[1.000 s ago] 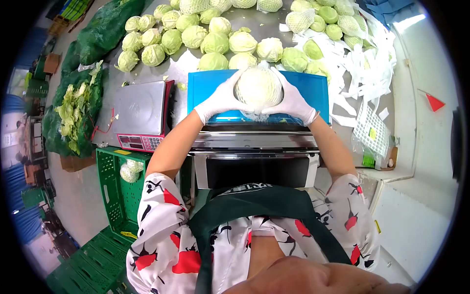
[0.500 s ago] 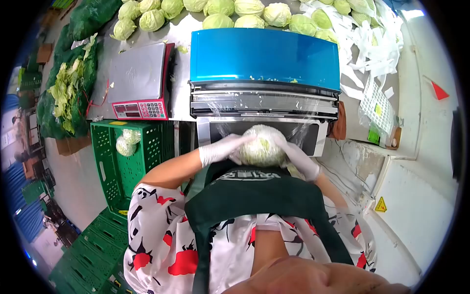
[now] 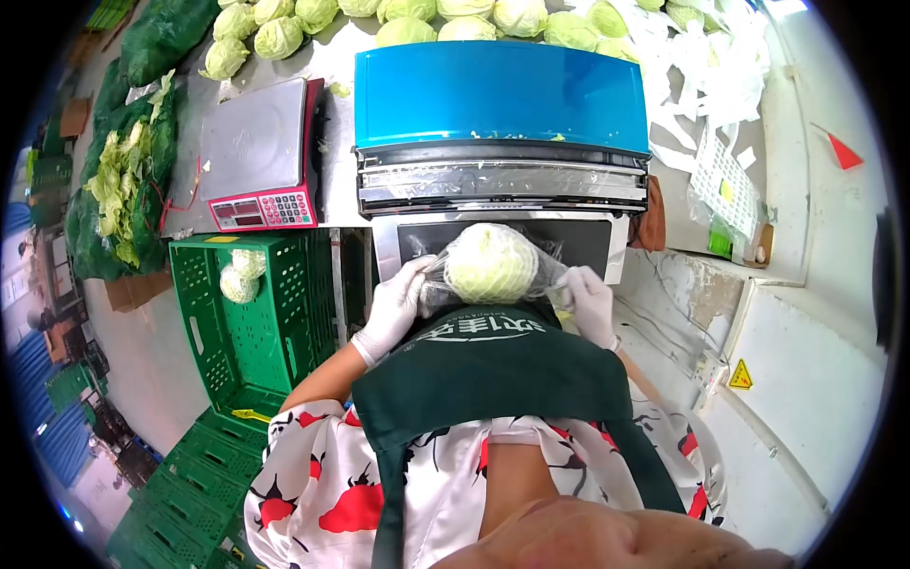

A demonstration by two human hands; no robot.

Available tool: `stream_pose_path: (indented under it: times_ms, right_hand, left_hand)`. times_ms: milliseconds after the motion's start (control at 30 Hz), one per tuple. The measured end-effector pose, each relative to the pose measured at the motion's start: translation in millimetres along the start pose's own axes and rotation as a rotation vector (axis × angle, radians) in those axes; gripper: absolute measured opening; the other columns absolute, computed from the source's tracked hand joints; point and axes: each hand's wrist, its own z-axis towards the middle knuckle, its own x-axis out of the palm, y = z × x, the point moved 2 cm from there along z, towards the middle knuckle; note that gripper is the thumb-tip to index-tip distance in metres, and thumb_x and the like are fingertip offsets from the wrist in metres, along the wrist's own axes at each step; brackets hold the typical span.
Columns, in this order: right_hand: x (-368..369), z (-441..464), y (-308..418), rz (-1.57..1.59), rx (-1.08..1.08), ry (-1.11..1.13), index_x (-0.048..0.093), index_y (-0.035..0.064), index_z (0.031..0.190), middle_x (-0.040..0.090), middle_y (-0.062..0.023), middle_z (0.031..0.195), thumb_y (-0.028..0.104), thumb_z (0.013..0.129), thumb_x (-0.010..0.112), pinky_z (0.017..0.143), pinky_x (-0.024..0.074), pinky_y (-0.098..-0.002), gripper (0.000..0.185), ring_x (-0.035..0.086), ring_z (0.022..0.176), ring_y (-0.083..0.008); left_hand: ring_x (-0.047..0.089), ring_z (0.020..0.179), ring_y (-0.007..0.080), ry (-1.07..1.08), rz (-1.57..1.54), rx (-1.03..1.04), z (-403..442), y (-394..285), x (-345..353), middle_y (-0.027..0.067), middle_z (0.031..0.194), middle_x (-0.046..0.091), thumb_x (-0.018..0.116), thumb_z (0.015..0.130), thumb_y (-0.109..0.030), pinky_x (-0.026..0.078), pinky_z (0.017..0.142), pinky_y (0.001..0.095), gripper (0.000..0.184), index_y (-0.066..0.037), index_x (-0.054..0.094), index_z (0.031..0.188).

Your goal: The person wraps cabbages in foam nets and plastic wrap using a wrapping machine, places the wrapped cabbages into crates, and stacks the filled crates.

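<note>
A pale green cabbage (image 3: 490, 264) in a white net sits close to the apron, over the dark plate (image 3: 578, 239) of the wrapping machine. Clear plastic film (image 3: 434, 284) spreads from both sides of it. My left hand (image 3: 396, 302), in a white glove, pinches the film at the cabbage's left. On the other side my right hand (image 3: 590, 302), also gloved, is closed on the film's right part. Neither hand covers the cabbage's top. Behind it stands the machine's blue cover (image 3: 498, 95) with metal rollers (image 3: 502, 180) in front.
A scale (image 3: 254, 142) stands left of the machine. Below it, a green crate (image 3: 251, 327) holds wrapped cabbages (image 3: 240, 284). Loose cabbages (image 3: 280, 38) line the back of the table. White netting (image 3: 725, 71) lies at the right, and a green net sack (image 3: 118, 190) with leaves at the left.
The cabbage has come from above the blue cover down toward the apron and now has film around it. My hands have moved from its sides out to the film.
</note>
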Motion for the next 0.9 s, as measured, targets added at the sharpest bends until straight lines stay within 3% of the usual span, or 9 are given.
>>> stream_pose_path:
  times_ms: [167,267,367,533,667,800,833,867,900]
  right_hand:
    - [-11,-1,-74,-0.012,0.445,0.037,0.066,0.0025,0.091,0.059,-0.0019,0.074,0.022,0.100,0.058,0.061,0.0489,-0.0319,0.023,0.059,0.068,-0.0131]
    - [37,11,-149,0.024,0.478,0.218,0.068,0.0025,0.109,0.069,-0.0052,0.096,0.023,0.100,0.057,0.073,0.0536,-0.0361,0.025,0.067,0.085,-0.0197]
    - [73,11,-164,0.294,0.328,0.445,0.062,0.0031,0.124,0.069,-0.0077,0.112,0.020,0.102,0.052,0.083,0.0545,-0.0360,0.030,0.067,0.101,-0.0214]
    - [99,34,-88,0.447,0.139,0.837,0.056,0.0032,0.132,0.065,-0.0102,0.123,0.016,0.103,0.048,0.092,0.0527,-0.0356,0.033,0.063,0.111,-0.0213]
    - [105,33,37,0.148,-0.153,0.916,0.060,0.0009,0.119,0.063,-0.0125,0.118,0.015,0.099,0.054,0.093,0.0497,-0.0352,0.025,0.061,0.108,-0.0214]
    - [100,43,67,-0.103,-0.193,0.378,0.065,-0.0006,0.108,0.064,-0.0148,0.115,0.020,0.093,0.063,0.091,0.0485,-0.0348,0.026,0.061,0.107,-0.0238]
    - [87,49,70,-0.529,-0.609,0.157,0.065,0.0015,0.111,0.063,-0.0168,0.115,0.021,0.092,0.064,0.091,0.0482,-0.0345,0.028,0.062,0.105,-0.0236]
    - [78,52,84,-0.765,-0.944,-0.006,0.065,0.0050,0.112,0.064,-0.0190,0.111,0.018,0.092,0.065,0.088,0.0487,-0.0334,0.024,0.063,0.100,-0.0249]
    - [66,68,92,-0.551,-0.788,0.013,0.065,0.0063,0.113,0.065,-0.0179,0.109,0.019,0.092,0.066,0.086,0.0492,-0.0327,0.025,0.063,0.096,-0.0240]
  left_hand:
    - [0.062,0.085,0.0124,0.130,-0.513,0.022,19,96,40,0.0059,0.091,0.070,0.047,0.106,-0.016,0.050,0.082,0.0297,0.026,-0.002,0.063,0.121]
    - [0.068,0.076,0.0218,0.277,-0.029,-0.009,37,120,68,0.0151,0.083,0.070,0.050,0.100,-0.022,0.054,0.076,0.0356,0.028,-0.003,0.071,0.100]
    - [0.066,0.068,0.0410,0.367,0.618,0.526,54,100,90,0.0197,0.076,0.068,0.064,0.084,-0.024,0.053,0.062,0.0501,0.018,-0.006,0.067,0.081]
    - [0.065,0.057,0.0293,0.072,0.673,0.997,54,36,49,0.0131,0.073,0.066,0.063,0.088,-0.015,0.052,0.050,0.0372,0.027,-0.006,0.066,0.113]
    - [0.045,0.051,0.0048,-0.051,-0.368,0.444,45,-74,16,-0.0023,0.067,0.055,0.064,0.090,-0.003,0.039,0.050,0.0227,0.048,-0.010,0.058,0.138]
    - [0.053,0.126,0.0186,0.167,-0.423,0.861,62,-62,18,0.0120,0.137,0.056,0.055,0.100,-0.028,0.039,0.108,0.0325,0.054,-0.006,0.046,0.148]
    - [0.023,0.150,0.0239,0.607,-0.633,0.569,43,-67,8,0.0144,0.161,0.030,0.042,0.103,-0.042,0.016,0.122,0.0353,0.063,-0.001,0.040,0.151]
    - [0.030,0.148,0.0251,0.803,-0.939,0.461,36,-53,10,0.0158,0.160,0.031,0.040,0.103,-0.041,0.022,0.121,0.0374,0.063,0.000,0.038,0.151]
    - [0.034,0.146,0.0261,0.881,-1.211,0.196,26,-30,2,0.0164,0.159,0.032,0.043,0.102,-0.042,0.026,0.120,0.0402,0.063,0.000,0.040,0.150]
